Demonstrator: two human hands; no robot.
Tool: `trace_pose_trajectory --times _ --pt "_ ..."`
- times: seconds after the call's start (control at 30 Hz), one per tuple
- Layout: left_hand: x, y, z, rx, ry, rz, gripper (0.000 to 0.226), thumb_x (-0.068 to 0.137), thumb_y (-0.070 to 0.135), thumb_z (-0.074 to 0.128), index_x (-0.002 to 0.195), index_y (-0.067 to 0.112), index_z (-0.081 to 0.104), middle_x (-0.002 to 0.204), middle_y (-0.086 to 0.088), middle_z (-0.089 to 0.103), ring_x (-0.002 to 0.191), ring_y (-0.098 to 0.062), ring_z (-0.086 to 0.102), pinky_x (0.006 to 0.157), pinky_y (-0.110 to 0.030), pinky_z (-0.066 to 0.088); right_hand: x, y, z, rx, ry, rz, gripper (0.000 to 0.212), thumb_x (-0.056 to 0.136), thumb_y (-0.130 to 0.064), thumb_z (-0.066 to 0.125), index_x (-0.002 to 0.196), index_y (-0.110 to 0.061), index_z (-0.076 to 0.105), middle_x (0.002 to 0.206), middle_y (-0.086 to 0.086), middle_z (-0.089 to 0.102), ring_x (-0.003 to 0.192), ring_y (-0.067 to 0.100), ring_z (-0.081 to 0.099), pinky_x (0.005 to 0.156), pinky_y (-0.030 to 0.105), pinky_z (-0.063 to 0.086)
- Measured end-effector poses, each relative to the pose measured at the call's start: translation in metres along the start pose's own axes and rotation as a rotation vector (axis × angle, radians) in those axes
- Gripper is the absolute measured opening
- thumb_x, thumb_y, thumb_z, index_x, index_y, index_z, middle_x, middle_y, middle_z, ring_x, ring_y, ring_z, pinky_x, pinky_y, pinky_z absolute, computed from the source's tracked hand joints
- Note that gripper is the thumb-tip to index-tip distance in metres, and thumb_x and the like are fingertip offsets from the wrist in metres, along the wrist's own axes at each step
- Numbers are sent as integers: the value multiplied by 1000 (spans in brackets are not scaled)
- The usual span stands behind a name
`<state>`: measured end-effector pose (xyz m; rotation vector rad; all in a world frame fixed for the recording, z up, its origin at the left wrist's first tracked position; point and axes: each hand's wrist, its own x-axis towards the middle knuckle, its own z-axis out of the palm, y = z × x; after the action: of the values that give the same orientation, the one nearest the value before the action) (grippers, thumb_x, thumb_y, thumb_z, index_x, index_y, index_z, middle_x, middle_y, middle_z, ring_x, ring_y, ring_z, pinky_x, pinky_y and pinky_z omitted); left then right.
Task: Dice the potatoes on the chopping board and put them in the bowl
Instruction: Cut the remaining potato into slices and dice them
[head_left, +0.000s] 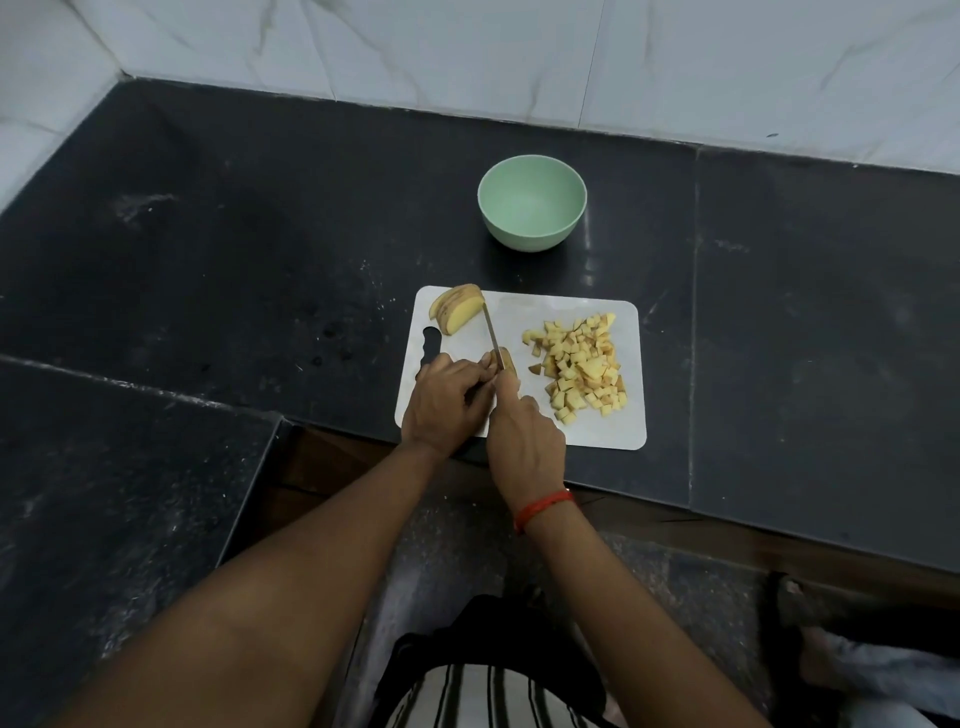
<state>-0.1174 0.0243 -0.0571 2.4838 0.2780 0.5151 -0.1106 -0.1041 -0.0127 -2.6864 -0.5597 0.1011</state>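
Observation:
A white chopping board (519, 431) lies on the black counter near its front edge. On its right side sits a heap of diced potato (582, 364). Sliced potato wedges (456, 307) lie at the board's far left corner. My left hand (447, 400) holds a potato piece (508, 361) down on the board with curled fingers. My right hand (524, 441) grips a knife (491, 332) whose blade stands on that piece, tip pointing away from me. A pale green bowl (532, 208) stands behind the board with nothing in it.
The black stone counter (260, 249) runs left into a corner and meets a white marble wall (519, 52) behind. Its front edge lies just under the board. Below it are my striped clothing and a dark floor.

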Motion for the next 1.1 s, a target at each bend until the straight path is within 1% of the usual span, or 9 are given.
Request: trace_pose_trajectory --times 0.1,0.27,0.37,0.57,0.7,0.77,0.87,0.97,1.1 --pt "-1 1 0 -1 3 0 14 95 21 68 82 16 71 78 2 72 70 -17 43 65 -32 34 1 5 3 19 19 -33 42 102 -10 40 142 -21 39 86 12 65 68 34 66 53 31 33" --pt "-2 0 0 17 22 11 16 96 22 68 81 17 70 77 4 71 70 -19 44 63 -31 31 -2 6 2 -35 69 -69 50 84 -3 70 127 -18 49 60 7 58 40 26 56 43 18 7" --pt "0 -3 1 12 20 0 18 97 24 67 80 18 69 80 6 72 73 -18 44 65 -31 33 -15 8 2 -80 94 -52 50 73 1 78 111 -14 50 55 5 55 33 21 52 40 17 16" --pt "-2 -4 3 27 7 -6 16 96 27 67 83 18 71 84 8 74 76 -16 44 66 -33 39 -60 25 -3 -142 -155 -6 33 102 -11 37 135 -15 36 99 7 63 72 26 69 52 33 37" --pt "-2 -1 2 38 35 -7 18 97 28 67 82 18 71 83 8 74 74 -15 44 66 -32 38 -79 36 -11 -132 -244 53 25 106 -20 27 131 -21 30 105 3 61 82 28 69 56 35 36" --pt "-2 -1 3 38 40 -12 17 96 28 68 83 17 72 84 7 74 73 -16 47 66 -33 39 -87 41 -12 -71 -209 75 6 107 -26 27 113 -26 29 96 1 64 78 30 69 56 36 40" --pt "-2 -1 5 42 21 -7 15 96 29 66 93 16 73 90 5 73 77 -18 53 70 -38 45 -92 49 -19 219 -50 84 15 107 -33 35 94 -29 28 77 1 64 65 32 65 51 36 41" --pt "-2 -1 1 15 -12 2 21 99 32 59 112 18 69 109 6 72 90 -18 57 79 -45 48 -66 58 -28 386 195 -27 10 106 -27 46 98 -25 40 68 1 60 52 29 58 46 30 31" --pt "0 4 -5 48 -48 22 38 95 15 51 132 22 58 137 6 60 99 -22 51 83 -45 49 -15 73 -26 587 337 27 10 104 -26 48 104 -17 48 80 2 65 66 28 64 50 34 43"
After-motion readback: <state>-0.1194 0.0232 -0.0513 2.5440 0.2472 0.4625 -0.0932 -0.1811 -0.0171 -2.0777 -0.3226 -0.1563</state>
